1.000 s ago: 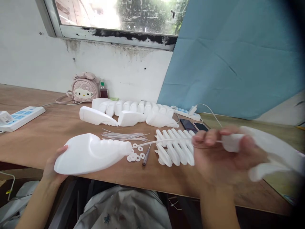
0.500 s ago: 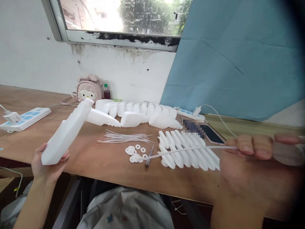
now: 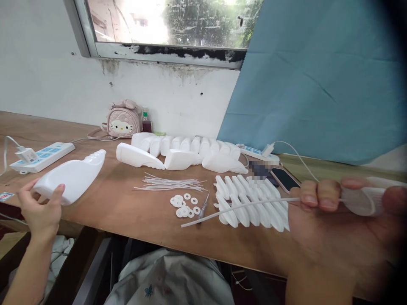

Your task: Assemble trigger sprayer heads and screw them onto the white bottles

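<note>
A white plastic bottle (image 3: 74, 178) leans over on its side near the table's left, its ridged neck pointing away to the right. My left hand (image 3: 41, 209) grips its base between thumb and fingers. At the right, my right hand (image 3: 330, 233) is closed around a pump head (image 3: 362, 201) with a whitish, partly translucent body, blurred at the picture's edge. From that fist a long thin white tube (image 3: 235, 209) reaches left above the table. Below its free end lie flat white washers (image 3: 184, 207) and a small screwdriver (image 3: 202, 207).
More white bottles (image 3: 140, 156) lie behind. Loose thin tubes (image 3: 171, 183) form a pile mid-table. Two rows of white pointed plastic pieces (image 3: 243, 207) sit right, near a phone (image 3: 284, 180). Power strips (image 3: 47, 154), a pink bag (image 3: 124, 120) and a small dark bottle (image 3: 146, 123) are farther back.
My left hand has lowered the bottle leftward and tipped it from steeply raised to lying over. My right hand, still holding the pump head, has shifted slightly left; the tube's end is lower.
</note>
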A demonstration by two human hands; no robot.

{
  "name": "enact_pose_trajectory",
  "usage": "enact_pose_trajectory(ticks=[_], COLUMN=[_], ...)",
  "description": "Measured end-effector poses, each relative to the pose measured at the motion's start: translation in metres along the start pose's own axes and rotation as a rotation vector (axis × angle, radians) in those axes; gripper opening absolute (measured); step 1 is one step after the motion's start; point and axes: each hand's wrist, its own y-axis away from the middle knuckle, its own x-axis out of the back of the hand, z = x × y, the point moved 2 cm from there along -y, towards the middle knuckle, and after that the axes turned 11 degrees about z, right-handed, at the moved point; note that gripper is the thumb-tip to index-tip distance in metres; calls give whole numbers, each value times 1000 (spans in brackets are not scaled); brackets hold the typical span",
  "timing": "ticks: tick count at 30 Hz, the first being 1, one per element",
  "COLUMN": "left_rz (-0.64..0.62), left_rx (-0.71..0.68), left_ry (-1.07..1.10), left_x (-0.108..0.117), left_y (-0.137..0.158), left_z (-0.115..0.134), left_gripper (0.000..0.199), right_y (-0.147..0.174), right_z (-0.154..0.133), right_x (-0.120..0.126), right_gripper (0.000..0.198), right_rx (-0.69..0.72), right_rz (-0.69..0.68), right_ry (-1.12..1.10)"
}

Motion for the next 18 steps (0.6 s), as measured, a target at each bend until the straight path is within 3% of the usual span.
enact_pose_trajectory(ticks=[6, 10, 15, 18], left_rz=[-151, -258, -388, -355], left_rx=[-149, -208, -314, -286], left_ry=[-448, -584, -644, -756], left_x=[-19, -40, -60, -67], left_y=[13, 6, -12, -22], left_z=[6, 11, 7, -3], left_gripper=[59, 70, 72, 77], right_y=[3, 9, 25, 36], right_z=[5, 13, 35, 51], right_x=[-2, -7, -17, -21], right_gripper=[23, 23, 14, 18], right_rx=[-88, -133, -336, -526], right_rz=[-82, -157, -420, -581], right_ry=[-116, -110, -19, 22])
